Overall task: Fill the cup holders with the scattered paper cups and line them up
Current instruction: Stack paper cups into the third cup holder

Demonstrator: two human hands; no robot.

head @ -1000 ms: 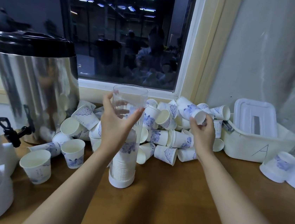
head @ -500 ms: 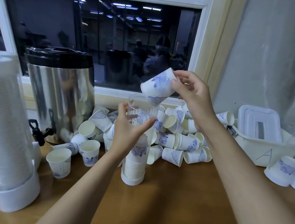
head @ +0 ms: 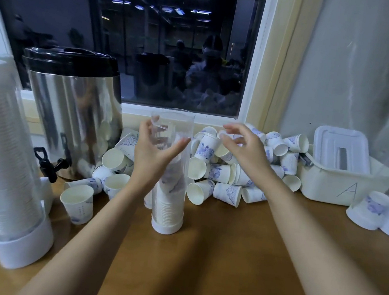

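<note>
A clear tube cup holder with a white base stands upright mid-table, about half filled with stacked paper cups. My left hand wraps around its upper part. My right hand hovers just right of the tube, fingers spread and empty, over a heap of white paper cups with blue prints. A second, larger holder, packed full of cups, stands at the near left.
A steel urn with a black lid and tap stands at the back left, with loose cups in front of it. A white bin marked A sits at the right, with an upturned cup beside it.
My right hand lifted a cup from the heap, brought it over the tube's mouth, and has come down beside the tube empty. My left hand stayed on the tube.
</note>
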